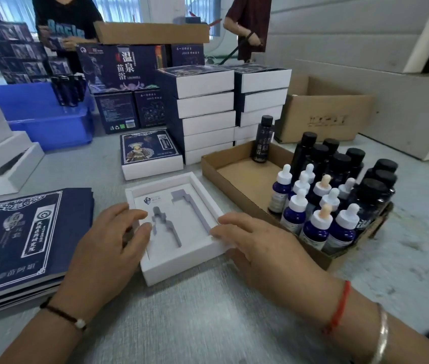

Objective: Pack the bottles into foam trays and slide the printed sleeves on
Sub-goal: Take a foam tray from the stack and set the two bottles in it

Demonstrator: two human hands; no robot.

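Note:
A white foam tray [181, 261] with two bottle-shaped cut-outs and no bottles in them lies on the table in front of me. My left hand [108, 240] rests on its left edge, fingers relaxed over the rim. At the tray's right edge my right hand [258, 243] touches the rim with straight fingers. Several blue dropper bottles [315, 227] and tall black bottles [339, 166] stand in a shallow cardboard tray [234, 169] to the right. A stack of flat printed sleeves [24, 237] lies at the left.
One sleeved box [150, 153] sits behind the tray, with two stacks of sleeved boxes [205, 114] beyond it. A brown carton [323, 114] stands at back right and a blue bin [45, 119] at back left. Two people stand at the far side.

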